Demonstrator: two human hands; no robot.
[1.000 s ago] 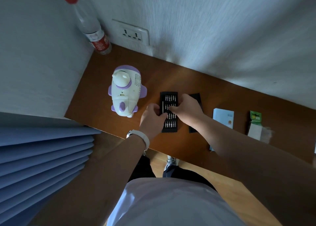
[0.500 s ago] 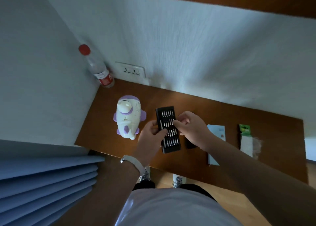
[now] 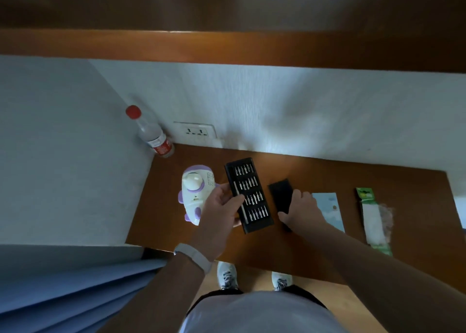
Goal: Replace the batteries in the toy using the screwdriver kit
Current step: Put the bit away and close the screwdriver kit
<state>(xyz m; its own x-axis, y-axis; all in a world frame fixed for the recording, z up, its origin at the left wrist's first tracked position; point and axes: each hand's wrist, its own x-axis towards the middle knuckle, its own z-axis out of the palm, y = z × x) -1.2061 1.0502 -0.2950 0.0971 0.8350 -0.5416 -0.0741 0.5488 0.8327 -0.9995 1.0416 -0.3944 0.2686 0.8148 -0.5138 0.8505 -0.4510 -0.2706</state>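
One tray (image 3: 252, 194) sits in left hand (image 3: 219, 214), lid (image 3: 278, 194) in right hand (image 3: 302, 209).

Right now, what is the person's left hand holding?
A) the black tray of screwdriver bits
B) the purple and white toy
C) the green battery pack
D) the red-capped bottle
A: the left hand grips the black tray of screwdriver bits, thumb across its rows, while the toy stands untouched beside it.
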